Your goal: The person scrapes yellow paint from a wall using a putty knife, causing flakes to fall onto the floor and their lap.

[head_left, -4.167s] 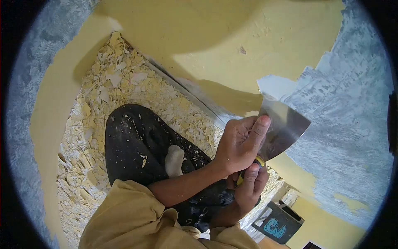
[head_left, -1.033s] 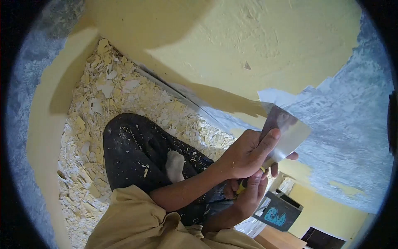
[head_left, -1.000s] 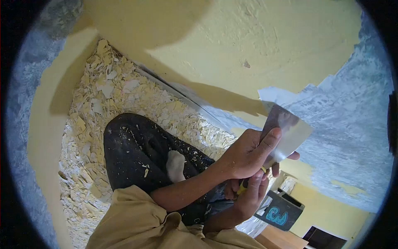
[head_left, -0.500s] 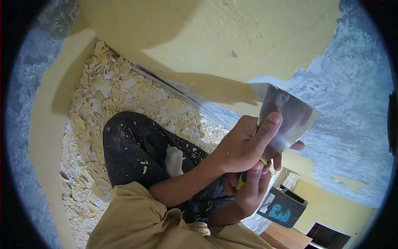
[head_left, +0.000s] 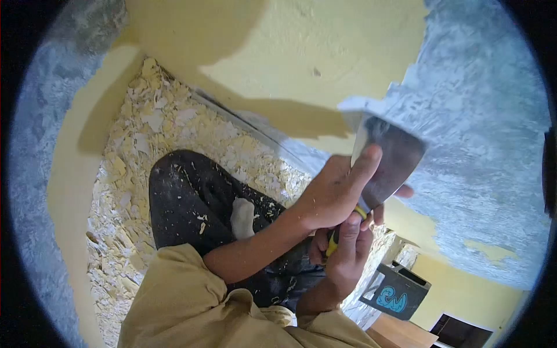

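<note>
A wide putty knife (head_left: pixel 397 153) with a shiny metal blade and a black-and-yellow handle is held up in front of the wall, its blade pointing up. My left hand (head_left: pixel 336 188) is closed around the lower blade. Its thumb lies flat on the metal face, and a fingertip shows past the far edge. Below it, my right hand (head_left: pixel 348 246) grips the handle, with the thumb near the yellow collar. Part of the handle is hidden by my fingers.
Yellow paint (head_left: pixel 325 46) covers part of the wall, beside a scraped grey-blue area (head_left: pixel 476 145). Paint flakes (head_left: pixel 145 139) cover the floor around my bent leg in dark trousers (head_left: pixel 185 185). A dark box-like object with a blue design (head_left: pixel 400 293) stands at lower right.
Both hands and the putty knife have shifted slightly left, and the blade is angled a little differently. The view has moved slightly too. The grip is much the same.
</note>
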A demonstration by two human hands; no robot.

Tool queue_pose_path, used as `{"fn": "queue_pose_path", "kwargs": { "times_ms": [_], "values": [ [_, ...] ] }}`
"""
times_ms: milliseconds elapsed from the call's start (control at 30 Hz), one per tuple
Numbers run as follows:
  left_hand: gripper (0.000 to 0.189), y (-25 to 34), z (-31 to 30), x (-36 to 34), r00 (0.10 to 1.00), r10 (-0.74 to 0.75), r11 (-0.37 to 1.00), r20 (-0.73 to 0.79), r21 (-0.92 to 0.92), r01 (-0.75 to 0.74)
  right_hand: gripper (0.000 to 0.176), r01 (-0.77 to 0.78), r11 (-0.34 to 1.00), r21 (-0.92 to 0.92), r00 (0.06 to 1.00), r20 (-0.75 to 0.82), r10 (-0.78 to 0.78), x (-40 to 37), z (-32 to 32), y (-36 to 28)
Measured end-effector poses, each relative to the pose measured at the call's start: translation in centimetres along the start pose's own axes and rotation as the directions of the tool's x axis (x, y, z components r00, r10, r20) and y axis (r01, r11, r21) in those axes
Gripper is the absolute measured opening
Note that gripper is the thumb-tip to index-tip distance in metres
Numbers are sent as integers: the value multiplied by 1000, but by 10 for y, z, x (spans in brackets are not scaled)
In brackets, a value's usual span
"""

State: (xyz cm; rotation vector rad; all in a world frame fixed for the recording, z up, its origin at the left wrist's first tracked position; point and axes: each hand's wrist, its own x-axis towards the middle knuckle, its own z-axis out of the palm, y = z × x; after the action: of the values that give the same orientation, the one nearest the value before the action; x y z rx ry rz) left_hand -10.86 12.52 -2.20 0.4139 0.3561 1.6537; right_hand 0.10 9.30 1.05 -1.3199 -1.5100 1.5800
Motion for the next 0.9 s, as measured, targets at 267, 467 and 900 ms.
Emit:
{"fn": "queue_pose_path", "kwargs": {
  "times_ms": [267, 467, 900],
  "values": [
    [57, -13, 3, 3, 999, -12, 996, -34, -86, 9, 31, 4, 995, -97, 997, -80, -12, 1, 1, 2],
    [60, 7, -1, 5, 996, 74, 997, 43, -16, -73, 32, 116, 990, -82, 986, -114, -125, 8, 14, 5],
    [59, 6, 8, 2, 997, 69, 998, -37, 2, -69, 21, 88, 995, 35, 996, 30, -89, 6, 7, -3]
  ]
}}
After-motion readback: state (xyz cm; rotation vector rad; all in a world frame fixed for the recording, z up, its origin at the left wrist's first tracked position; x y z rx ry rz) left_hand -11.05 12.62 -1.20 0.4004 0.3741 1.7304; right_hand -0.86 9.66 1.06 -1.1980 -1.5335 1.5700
